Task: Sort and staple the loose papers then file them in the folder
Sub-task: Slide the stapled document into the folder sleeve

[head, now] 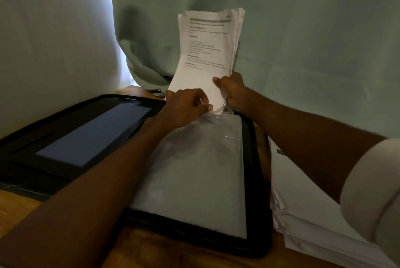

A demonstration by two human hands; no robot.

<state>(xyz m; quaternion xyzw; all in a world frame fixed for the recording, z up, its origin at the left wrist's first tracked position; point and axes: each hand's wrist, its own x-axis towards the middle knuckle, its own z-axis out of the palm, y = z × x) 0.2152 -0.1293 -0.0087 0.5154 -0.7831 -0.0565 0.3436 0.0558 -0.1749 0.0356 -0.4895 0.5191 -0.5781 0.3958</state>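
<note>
Print on the papers (pixel 207 51) is unreadable; their lower edge hides behind both hands.

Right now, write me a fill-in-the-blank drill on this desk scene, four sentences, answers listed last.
1. Both hands hold a stack of ____ upright.
2. The left hand and right hand grip the stack's ____ edge.
3. The open folder has a ____ border.
4. More paper is piled on the folder's ____ side.

Answers: papers; bottom; black; right
</note>
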